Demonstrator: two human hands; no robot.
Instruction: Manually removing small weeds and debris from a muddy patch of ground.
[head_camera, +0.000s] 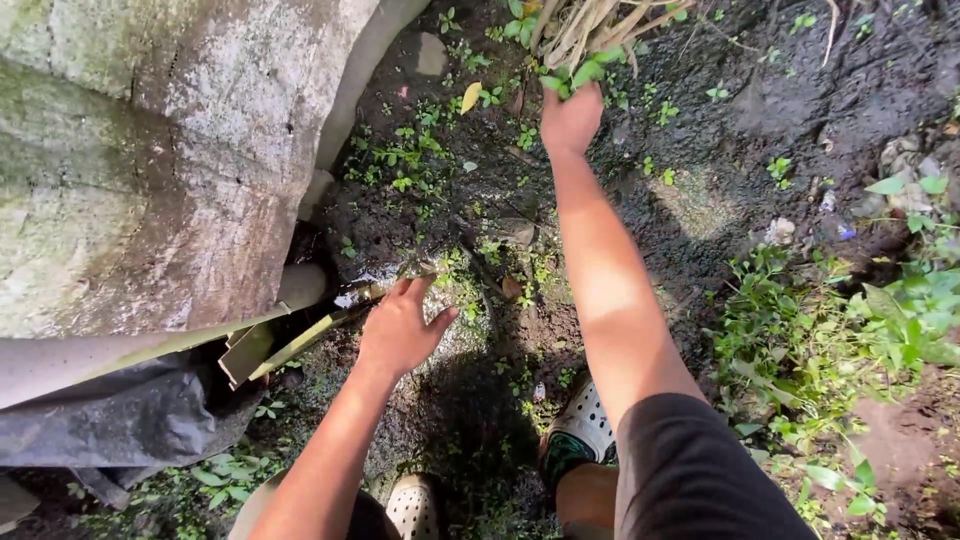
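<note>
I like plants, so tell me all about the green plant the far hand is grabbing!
The small green plant has a few bright, smooth leaves that poke out above the right hand, which is closed around its lower part, so its stem is hidden. It sits at the foot of a clump of dry, pale stalks, on dark, wet-looking soil. Whether it is rooted cannot be told.

right hand (571, 120) clutching weeds (572, 75) | left hand (398, 328) open above wet soil (700, 190)
</note>
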